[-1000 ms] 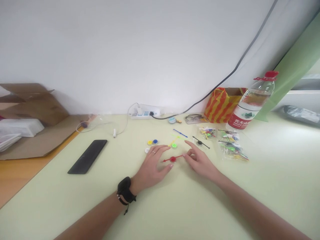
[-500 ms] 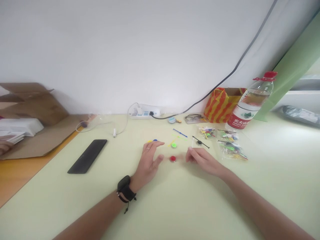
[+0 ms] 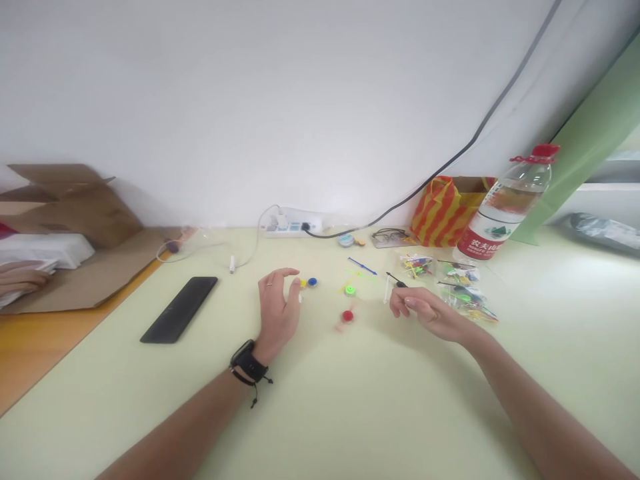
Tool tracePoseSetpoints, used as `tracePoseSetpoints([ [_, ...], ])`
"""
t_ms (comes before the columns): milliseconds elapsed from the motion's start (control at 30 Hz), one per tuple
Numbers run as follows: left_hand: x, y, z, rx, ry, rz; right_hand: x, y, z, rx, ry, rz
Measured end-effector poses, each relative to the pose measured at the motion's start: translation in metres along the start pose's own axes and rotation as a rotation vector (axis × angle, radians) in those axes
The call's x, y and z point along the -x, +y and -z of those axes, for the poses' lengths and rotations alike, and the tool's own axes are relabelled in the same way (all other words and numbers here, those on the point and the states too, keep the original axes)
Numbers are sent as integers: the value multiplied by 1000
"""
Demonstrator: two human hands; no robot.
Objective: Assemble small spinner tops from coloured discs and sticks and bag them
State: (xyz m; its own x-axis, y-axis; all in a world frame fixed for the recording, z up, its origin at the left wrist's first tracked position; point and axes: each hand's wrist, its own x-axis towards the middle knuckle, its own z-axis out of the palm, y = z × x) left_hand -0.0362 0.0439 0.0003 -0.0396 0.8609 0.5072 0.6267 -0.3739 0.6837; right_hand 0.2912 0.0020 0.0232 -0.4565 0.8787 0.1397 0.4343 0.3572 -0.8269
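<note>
A small red disc toy (image 3: 347, 315) sits on the pale green table (image 3: 320, 400) between my hands; its thin stick is a blur around it. My left hand (image 3: 277, 307) hovers to its left, raised on its side with fingers loosely curved and apart, holding nothing. Its fingertips are close to a yellow disc (image 3: 303, 283) and a blue disc (image 3: 313, 281). My right hand (image 3: 425, 310) lies to the right of the red disc with fingers curled in. Nothing shows inside it. A black stick toy (image 3: 396, 279) and a short white stick (image 3: 386, 289) lie at its fingertips.
A green disc with a yellow stick (image 3: 350, 289) and a blue stick (image 3: 362, 266) lie behind the red disc. Bags of coloured parts (image 3: 460, 293), a water bottle (image 3: 505, 213), a striped bag (image 3: 443, 210), glasses (image 3: 387, 235), a power strip (image 3: 293, 223) and a black phone (image 3: 179, 309) are around. Another person's hand (image 3: 20, 280) is at the left edge.
Both hands have drawn away from the red disc toy, the left lifting and curling, the right closing and sliding right. The red stick, sharp a second ago, is now a blur.
</note>
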Motion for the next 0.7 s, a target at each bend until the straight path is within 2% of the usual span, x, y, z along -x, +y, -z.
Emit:
tracePoseSetpoints([
  [100,-5,-4,0,112,29,87,-1,2,5,52,115,-52],
  [200,-12,-13,1,226,87,85,-4,5,3,131,267,-77],
  [300,-18,-24,3,283,147,42,-6,10,-1,209,387,-25],
  [367,-21,-30,4,322,155,65,-7,14,-2,252,458,18],
  [433,-21,-31,5,359,118,125,-8,18,-3,270,510,53],
  [567,-18,-25,7,441,-58,214,-8,22,-3,259,579,93],
  [633,-16,-20,8,422,-76,161,-8,21,-3,255,627,89],
  [700,-15,-17,8,379,-40,73,-6,20,-2,246,660,66],
])
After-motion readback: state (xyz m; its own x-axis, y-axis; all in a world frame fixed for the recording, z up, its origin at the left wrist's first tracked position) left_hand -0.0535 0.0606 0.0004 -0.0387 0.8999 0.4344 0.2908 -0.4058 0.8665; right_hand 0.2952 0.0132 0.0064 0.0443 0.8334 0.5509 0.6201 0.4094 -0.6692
